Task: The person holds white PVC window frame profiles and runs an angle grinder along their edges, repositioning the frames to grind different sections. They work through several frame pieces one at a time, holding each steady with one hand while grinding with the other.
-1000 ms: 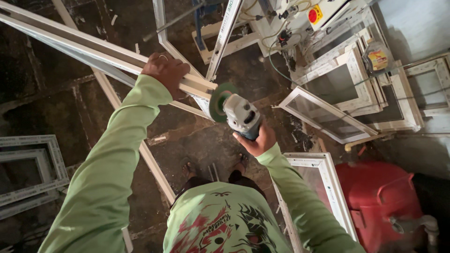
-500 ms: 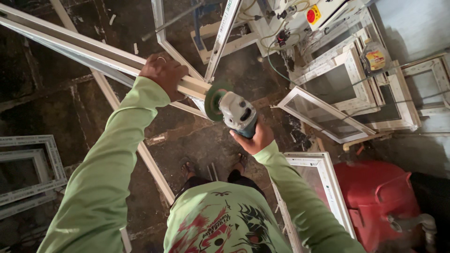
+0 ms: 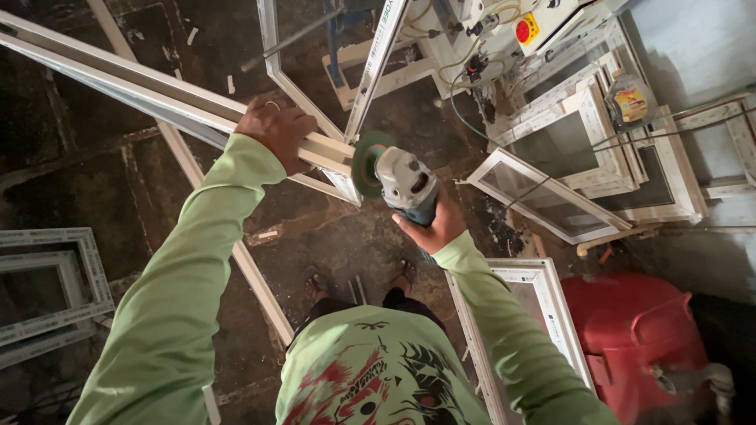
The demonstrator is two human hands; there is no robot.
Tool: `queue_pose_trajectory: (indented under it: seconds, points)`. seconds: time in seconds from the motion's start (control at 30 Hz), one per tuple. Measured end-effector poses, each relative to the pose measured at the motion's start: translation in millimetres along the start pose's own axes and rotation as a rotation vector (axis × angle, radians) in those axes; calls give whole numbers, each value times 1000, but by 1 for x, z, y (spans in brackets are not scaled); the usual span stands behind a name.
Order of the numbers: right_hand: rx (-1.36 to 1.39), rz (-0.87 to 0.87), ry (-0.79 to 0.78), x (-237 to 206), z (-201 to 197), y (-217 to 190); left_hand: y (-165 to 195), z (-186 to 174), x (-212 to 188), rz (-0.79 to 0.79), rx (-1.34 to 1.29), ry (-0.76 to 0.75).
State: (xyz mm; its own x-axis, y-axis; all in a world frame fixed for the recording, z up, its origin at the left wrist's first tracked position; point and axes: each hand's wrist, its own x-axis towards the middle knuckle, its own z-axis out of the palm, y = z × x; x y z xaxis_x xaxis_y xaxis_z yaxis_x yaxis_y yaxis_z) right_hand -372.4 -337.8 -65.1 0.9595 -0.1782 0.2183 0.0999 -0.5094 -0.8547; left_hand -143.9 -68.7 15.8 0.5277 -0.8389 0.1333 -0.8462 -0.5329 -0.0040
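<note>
Far to the left of the long white frame profile (image 3: 157, 90), low on the dark floor (image 3: 71, 165): a stack of white window frames (image 3: 47, 291), lying flat.

Long white frame profile running slantwise from the upper left edge down toward the middle, raised above the floor. Left hand (image 3: 276, 134) closed around this profile near its right end, fingers wrapped over the top, a ring visible on one finger; light green sleeve (image 3: 173, 299) leading back to the lower left.

Just right of the profile's end: angle grinder (image 3: 405, 185), grey body, green disc (image 3: 366, 161) facing the cut end of the profile. Disc very near or touching the end; impossible to tell which. Right hand (image 3: 429, 224) clamped around the grinder's dark rear grip from below, second green sleeve going down to the right.

Below the profile, at the bottom middle: green shirt with a red and black print (image 3: 370, 378), two feet in sandals (image 3: 358, 279) on the floor.

Above the profile's right end: a machine (image 3: 504, 31) with cables and a round red button on a yellow plate.

Right of the grinder: more white window frames (image 3: 598, 165) leaning and stacked, one with a glass pane, and a small bottle (image 3: 628, 98) standing on them. Lower right of the grinder: another white frame (image 3: 535, 323), and beside it a red plastic container (image 3: 638, 338).
</note>
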Motion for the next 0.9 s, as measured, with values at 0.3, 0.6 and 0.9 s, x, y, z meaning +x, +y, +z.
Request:
queue_pose_trajectory:
  seconds: [0.3,0.6,0.9]
  points:
    - [-17,36,19,-4,-24,-14,-3,-1,5,-7,34,-91]
    - [-364,89,-184,17,-50,-63,0,-3,4,-13,-5,-39]
    - [-252,25,-99,16,-58,-37,4,-7,1,-55,-11,-96]
